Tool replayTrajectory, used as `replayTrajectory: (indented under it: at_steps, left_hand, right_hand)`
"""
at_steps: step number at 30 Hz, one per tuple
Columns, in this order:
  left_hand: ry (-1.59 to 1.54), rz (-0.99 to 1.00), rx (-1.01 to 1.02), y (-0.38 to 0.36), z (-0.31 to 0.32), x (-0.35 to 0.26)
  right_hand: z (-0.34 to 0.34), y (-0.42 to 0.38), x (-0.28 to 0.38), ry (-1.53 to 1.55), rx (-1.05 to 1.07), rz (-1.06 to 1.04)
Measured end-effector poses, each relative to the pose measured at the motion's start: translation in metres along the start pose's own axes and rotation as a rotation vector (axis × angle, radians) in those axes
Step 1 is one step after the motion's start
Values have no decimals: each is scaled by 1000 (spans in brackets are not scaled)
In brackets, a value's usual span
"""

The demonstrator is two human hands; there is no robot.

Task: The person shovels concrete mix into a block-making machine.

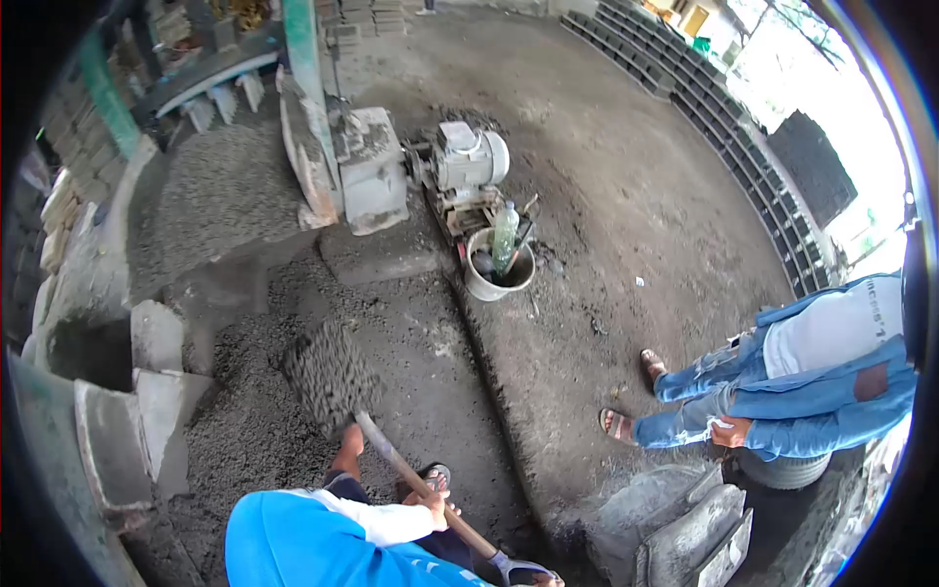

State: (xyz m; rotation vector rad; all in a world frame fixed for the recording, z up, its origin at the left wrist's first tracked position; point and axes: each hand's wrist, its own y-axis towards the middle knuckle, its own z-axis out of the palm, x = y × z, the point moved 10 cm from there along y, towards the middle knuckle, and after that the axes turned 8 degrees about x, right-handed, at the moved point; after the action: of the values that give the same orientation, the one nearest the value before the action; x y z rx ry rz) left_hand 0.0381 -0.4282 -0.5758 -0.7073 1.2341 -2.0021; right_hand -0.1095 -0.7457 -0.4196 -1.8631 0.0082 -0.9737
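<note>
The left hand's grip (430,506) is wrapped around the wooden shaft of a shovel (391,452), which slants up and left from the bottom of the view. The right hand (548,579) is at its D-shaped handle, mostly cut off by the lower border, so I cannot tell how tightly it closes. The shovel's far end is hidden under a heap of grey mix (333,380), beside the loose pile (235,421) on the ground. Broken slabs (158,338) bound that pile on the left. A strip of ground separates the heap from the long ledge edge (484,377) on the right. Near that edge, a bucket (489,289) holding a bottle (506,233) stands just beside the motor (469,161). Beyond them the floor (616,186) runs broadly toward stepped rows of blocks (748,171). A co-worker (831,367) stands well apart at the right; grey bags (675,519) crowd the lower-right side, near a tyre (782,470).
</note>
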Motion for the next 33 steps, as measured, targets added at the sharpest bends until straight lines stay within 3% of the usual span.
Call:
replayTrajectory:
  at_steps: [1,3,4,6,7,8,9,10,12,14,15,17,19,20,22,28,30,33]
  left_hand:
    - [84,62,-10,-9,14,-12]
    - [-11,-87,74,-45,50,-44]
    - [-31,26,-51,-84,63,-76]
    - [81,291,47,-206,144,-168]
    - [120,419,139,-240,175,-210]
    - [122,502,246,-271,208,-247]
    - [150,565,366,-308,243,-280]
    - [160,614,478,-330,270,-315]
    - [207,684,638,-394,322,-367]
    - [153,679,822,-445,358,-406]
    - [101,720,911,-469,368,-426]
    - [30,719,1167,-494,371,-460]
    - [-19,722,1352,-511,353,-481]
    - [-27,761,1351,-509,336,-491]
    - [3,807,1275,-491,294,-504]
    - [-129,873,751,-418,182,-590]
    - [-63,899,723,-403,176,-602]
    - [-33,868,832,-420,176,-570]
  right_hand:
    - [6,18,-6,-9,27,14]
    - [18,48,-27,-27,81,47]
    - [24,50,-32,-38,108,62]
    - [114,22,16,-1,225,139]
    - [172,-2,85,-105,347,-296]
    - [233,-49,130,77,575,-223]
    - [259,-24,148,10,524,-342]
    - [292,-53,190,73,558,-423]
    - [344,-174,297,246,674,-710]
    - [371,-230,359,116,644,-1029]
    - [380,-279,389,-44,572,-1329]
    - [400,-372,415,-390,369,-1906]
    - [429,-406,398,-594,579,-2184]
    - [442,-436,388,-769,642,-2300]
    - [466,-421,346,-1082,563,-2319]
    - [545,-280,217,-1563,528,-1948]
    - [567,-239,189,-1645,457,-1844]
    - [578,-187,170,-2003,369,-1670]
